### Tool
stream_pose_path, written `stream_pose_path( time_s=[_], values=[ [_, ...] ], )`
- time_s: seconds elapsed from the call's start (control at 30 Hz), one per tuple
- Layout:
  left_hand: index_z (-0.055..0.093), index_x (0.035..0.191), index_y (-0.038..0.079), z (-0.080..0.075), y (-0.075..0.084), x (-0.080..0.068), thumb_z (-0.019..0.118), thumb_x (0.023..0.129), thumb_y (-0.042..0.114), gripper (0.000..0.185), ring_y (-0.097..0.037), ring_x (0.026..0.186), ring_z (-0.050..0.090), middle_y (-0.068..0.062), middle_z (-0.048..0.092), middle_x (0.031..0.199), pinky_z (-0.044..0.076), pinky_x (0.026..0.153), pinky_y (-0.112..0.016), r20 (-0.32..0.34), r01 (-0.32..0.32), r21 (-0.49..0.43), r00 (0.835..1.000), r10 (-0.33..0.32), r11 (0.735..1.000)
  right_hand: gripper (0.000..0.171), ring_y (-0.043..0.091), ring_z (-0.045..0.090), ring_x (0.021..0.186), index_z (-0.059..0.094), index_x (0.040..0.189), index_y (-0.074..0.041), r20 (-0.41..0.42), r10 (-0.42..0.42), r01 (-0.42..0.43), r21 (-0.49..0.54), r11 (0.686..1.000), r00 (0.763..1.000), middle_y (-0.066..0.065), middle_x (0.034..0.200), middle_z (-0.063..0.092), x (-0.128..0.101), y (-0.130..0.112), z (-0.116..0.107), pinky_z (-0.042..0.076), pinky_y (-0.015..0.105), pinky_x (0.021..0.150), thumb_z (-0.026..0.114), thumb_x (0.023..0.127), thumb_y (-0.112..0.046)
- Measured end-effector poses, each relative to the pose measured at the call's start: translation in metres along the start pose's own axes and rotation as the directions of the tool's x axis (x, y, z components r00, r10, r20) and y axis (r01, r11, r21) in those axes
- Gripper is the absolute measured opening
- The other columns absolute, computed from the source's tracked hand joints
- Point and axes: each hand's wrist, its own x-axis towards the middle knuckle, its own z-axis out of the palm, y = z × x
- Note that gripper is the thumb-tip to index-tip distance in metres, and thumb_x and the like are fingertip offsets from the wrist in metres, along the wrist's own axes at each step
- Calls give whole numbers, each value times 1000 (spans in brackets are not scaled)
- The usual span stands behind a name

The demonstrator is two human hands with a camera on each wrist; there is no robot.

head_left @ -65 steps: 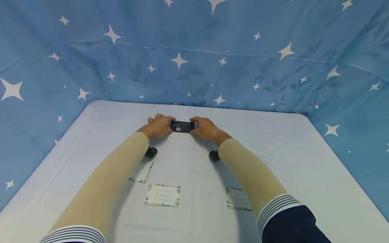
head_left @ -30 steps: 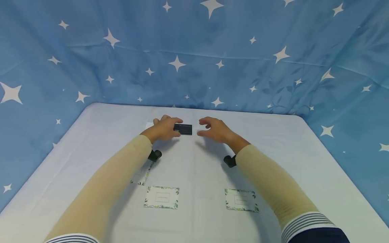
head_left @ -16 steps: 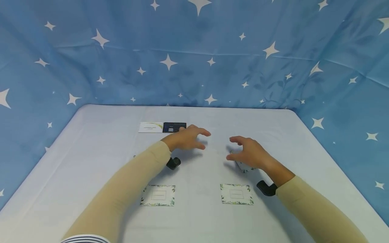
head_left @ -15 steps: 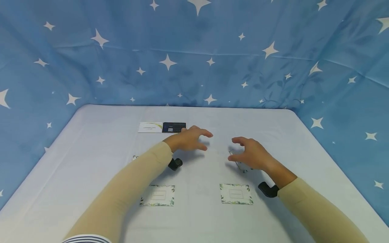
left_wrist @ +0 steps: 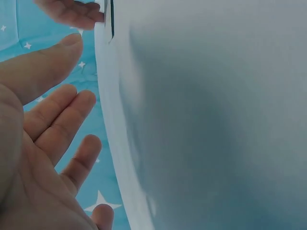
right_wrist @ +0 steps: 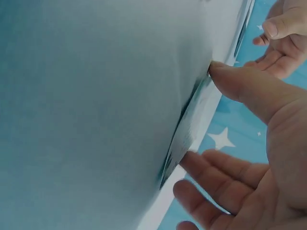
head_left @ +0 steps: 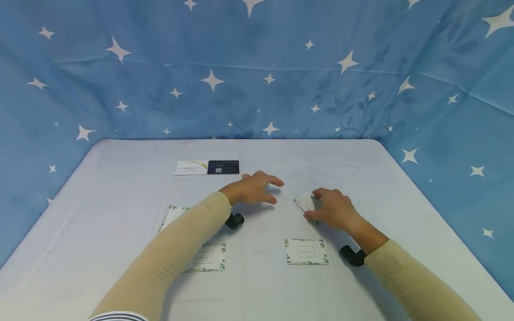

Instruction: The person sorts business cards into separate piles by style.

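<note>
My right hand [head_left: 335, 207] has its thumb and fingertips at opposite edges of a small white card with a leafy border [head_left: 305, 201], pinching it right of the table's middle. The right wrist view has this card [right_wrist: 184, 129] almost edge-on, low over the white cloth, with the thumb [right_wrist: 240, 86] at its upper end and a forefinger at its lower end. To its left, my left hand [head_left: 257, 187] is held over the table with fingers spread and nothing in them; the left wrist view shows that palm [left_wrist: 38, 182] bare.
At the back left, a white card [head_left: 191, 168] and a dark card with a QR code [head_left: 223, 167] lie side by side. More leafy cards lie nearer: one [head_left: 307, 252] at right, others [head_left: 210, 256] [head_left: 172, 216] partly under the left sleeve. A starry blue curtain [head_left: 241, 102] hangs behind.
Both hands have let go of the dark card, which now lies beside the white one. The right hand has moved right and nearer, onto a leafy card; the left has followed rightward. The head view has shifted.
</note>
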Motion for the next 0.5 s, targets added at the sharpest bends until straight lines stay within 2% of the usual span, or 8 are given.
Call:
stream_pose_path(
  time_s=[0.2,0.37,0.5],
  values=[
    [52,147,27,9,4,6,75,92,33,61,-22,140,30,4,47,148,20,106,-53,16,2,32,1000,-2,999,60,36,51,115,60,135,-2,3,-110,109,47,993,994,15,125,63,4,-5,3,38,57,93,75,85,-31],
    [52,147,28,16,9,11,77,89,37,64,-20,138,32,4,49,147,23,105,-52,6,-7,60,1000,7,998,59,33,50,116,60,138,-7,10,-184,182,103,978,983,11,131,61,7,-10,4,41,55,93,76,85,-26],
    [55,144,27,17,11,12,78,89,36,60,-17,136,34,8,52,143,23,103,-49,-10,-14,88,1000,15,996,60,32,51,119,59,139,-7,13,-208,205,136,969,978,10,133,60,8,-13,4,41,54,95,77,85,-26]
  ],
)
